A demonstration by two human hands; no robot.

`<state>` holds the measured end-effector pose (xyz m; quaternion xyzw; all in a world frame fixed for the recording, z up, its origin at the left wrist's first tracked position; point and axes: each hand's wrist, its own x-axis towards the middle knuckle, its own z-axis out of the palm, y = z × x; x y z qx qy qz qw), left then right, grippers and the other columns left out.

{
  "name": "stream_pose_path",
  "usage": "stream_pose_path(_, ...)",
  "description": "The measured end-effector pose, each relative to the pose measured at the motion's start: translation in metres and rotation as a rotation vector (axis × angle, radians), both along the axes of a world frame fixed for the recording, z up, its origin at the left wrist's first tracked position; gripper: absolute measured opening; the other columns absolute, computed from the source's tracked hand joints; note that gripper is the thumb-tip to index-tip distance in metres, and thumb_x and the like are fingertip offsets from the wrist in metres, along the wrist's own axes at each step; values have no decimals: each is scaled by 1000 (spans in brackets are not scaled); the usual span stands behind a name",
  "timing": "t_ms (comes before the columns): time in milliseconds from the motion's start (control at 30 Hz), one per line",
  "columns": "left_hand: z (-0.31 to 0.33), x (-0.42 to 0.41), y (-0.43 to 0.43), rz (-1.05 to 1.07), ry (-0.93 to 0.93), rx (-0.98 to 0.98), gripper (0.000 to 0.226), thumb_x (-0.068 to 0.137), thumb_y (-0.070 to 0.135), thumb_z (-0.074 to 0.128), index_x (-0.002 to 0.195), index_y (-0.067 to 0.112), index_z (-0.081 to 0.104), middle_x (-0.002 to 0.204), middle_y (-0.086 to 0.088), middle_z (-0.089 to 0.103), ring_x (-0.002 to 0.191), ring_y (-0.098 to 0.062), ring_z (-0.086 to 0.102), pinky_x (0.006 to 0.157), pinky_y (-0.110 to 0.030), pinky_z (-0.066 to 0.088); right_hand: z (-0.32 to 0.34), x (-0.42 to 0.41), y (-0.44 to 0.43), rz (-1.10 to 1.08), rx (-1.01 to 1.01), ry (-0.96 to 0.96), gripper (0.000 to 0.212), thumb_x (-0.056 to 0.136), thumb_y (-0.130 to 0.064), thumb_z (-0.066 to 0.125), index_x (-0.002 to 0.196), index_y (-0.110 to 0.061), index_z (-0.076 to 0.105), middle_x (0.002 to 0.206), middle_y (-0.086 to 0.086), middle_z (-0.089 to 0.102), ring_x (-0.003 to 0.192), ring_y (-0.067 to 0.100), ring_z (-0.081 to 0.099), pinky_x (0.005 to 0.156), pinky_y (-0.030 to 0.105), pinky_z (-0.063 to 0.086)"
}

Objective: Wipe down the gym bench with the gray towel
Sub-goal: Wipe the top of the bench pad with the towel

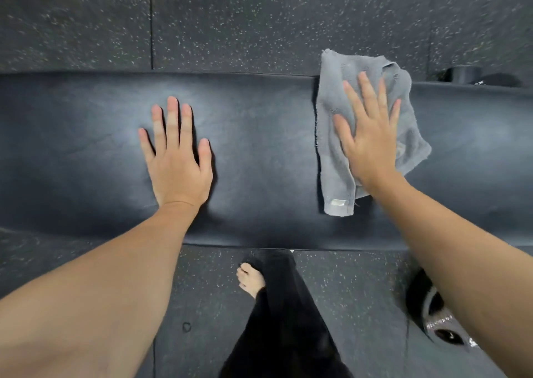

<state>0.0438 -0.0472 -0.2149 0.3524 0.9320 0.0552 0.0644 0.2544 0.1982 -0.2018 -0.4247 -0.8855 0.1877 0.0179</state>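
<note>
The black padded gym bench [259, 146] runs left to right across the middle of the view. A crumpled gray towel [334, 152] lies on its right part, its far corner hanging past the bench's far edge. My right hand [372, 138] presses flat on the towel with fingers spread. My left hand [176, 158] rests flat on the bare pad to the left, fingers apart, holding nothing.
Dark speckled rubber floor [230, 17] surrounds the bench. My bare foot [251, 279] and black trouser leg [285, 320] stand near the bench's front edge. A dark shoe-like object [438, 320] lies on the floor at lower right. A black object [467, 74] sits beyond the bench's far right edge.
</note>
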Motion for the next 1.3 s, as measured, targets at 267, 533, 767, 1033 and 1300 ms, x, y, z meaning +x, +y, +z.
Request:
stream_pose_path(267,0,1,-1,-2,-3,42,63,106,40,28,164,18,18,173,-4,12,160,-30,8,127,-56,5,-2,14,-148,141,43,-44,60,103,-53,40,159,-32,32,171,3,18,157,41,5,122,68,6)
stream_pose_path(533,-2,2,1,-34,47,-45,65,106,39,23,163,10,17,172,-14,14,158,-37,12,123,-64,11,-9,77,-179,413,153,-76,58,105,-52,39,159,-31,33,168,1,27,156,34,23,121,62,24)
stream_pose_path(767,28,127,92,-13,-2,140,61,103,25,41,160,5,27,171,-15,17,158,-35,13,126,-57,11,-4,216,-60,58,53,-72,57,107,-53,26,158,-29,36,169,-2,24,158,26,11,125,60,13)
stream_pose_path(1033,-4,232,166,-14,-24,48,63,105,40,27,164,19,18,173,-6,11,160,-30,10,127,-59,12,-4,225,-36,-67,22,-50,59,100,-48,38,158,-34,34,171,-2,18,159,32,1,123,67,1)
stream_pose_path(1300,-4,230,165,-18,-6,59,60,105,35,23,163,17,22,172,-7,15,159,-30,12,127,-59,11,-9,86,35,17,57,-16,65,99,-64,28,158,-36,31,171,0,19,158,38,4,119,70,-3)
